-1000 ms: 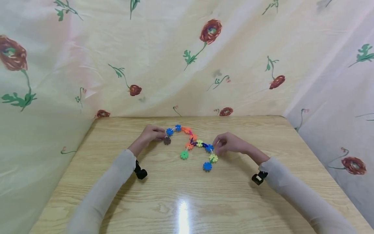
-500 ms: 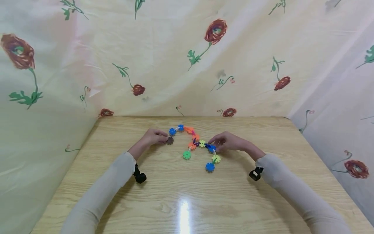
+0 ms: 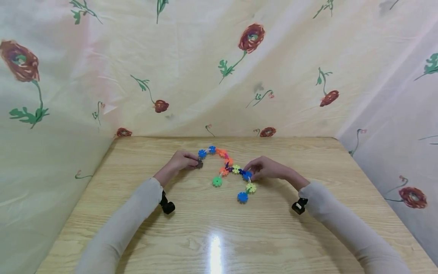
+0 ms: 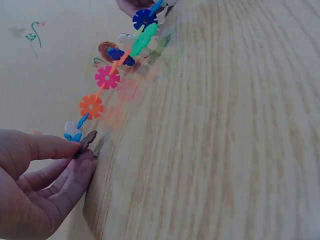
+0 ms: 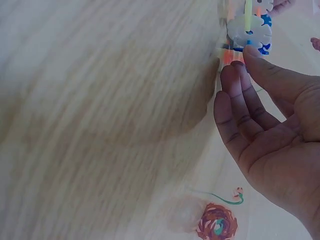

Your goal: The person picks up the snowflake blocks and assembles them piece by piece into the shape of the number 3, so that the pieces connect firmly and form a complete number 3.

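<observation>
A chain of interlocking snowflake discs lies curved on the wooden table. At its left end my left hand (image 3: pixel 180 161) pinches a brown snowflake disc (image 4: pixel 86 144) between thumb and fingers, holding it tilted. Two blue discs and several orange discs (image 3: pixel 224 171) run on from there, and a green disc (image 3: pixel 217 181) branches toward me. My right hand (image 3: pixel 268 167) is at a blue snowflake disc (image 3: pixel 246 175) on the right part, thumb and fingertips around its edge. Past that disc hang a yellow disc (image 3: pixel 251 188) and another blue disc (image 3: pixel 242 197).
The wooden table (image 3: pixel 191 236) extends toward me, with a bright light reflection on it. A flower-printed cloth (image 3: pixel 191 83) hangs behind and at both sides. Each wrist carries a small black camera, such as the left one (image 3: pixel 167 206).
My right hand has shifted from beside the chain to the blue disc. The brown disc in my left fingers has tilted from flatter to more edge-on. The head view has shifted slightly.
</observation>
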Demonstrator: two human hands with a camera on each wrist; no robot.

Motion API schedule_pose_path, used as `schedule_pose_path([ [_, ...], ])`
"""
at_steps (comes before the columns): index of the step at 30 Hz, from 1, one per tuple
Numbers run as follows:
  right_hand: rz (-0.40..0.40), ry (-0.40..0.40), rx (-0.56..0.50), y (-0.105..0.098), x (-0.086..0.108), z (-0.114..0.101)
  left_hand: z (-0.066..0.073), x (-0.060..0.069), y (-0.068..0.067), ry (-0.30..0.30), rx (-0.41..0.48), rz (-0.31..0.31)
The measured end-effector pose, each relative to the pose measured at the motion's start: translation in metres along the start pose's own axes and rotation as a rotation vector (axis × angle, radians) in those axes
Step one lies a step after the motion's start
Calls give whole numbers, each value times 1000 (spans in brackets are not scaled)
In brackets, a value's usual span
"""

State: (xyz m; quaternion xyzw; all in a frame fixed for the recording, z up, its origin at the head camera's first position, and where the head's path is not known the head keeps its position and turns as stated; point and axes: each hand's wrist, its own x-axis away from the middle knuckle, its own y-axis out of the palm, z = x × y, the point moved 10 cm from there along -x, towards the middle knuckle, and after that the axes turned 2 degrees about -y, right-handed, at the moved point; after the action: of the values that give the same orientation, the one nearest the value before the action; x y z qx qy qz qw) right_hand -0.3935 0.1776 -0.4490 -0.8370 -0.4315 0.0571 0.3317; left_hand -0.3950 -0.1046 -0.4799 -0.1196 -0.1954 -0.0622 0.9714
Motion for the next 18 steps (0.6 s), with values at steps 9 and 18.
schedule_pose_path([
  [9, 27, -9, -18, 9, 7, -8, 3, -10, 3, -30, 12, 31],
  [18, 35, 3, -6, 23, 12, -16, 9, -18, 13, -19, 24, 2],
])
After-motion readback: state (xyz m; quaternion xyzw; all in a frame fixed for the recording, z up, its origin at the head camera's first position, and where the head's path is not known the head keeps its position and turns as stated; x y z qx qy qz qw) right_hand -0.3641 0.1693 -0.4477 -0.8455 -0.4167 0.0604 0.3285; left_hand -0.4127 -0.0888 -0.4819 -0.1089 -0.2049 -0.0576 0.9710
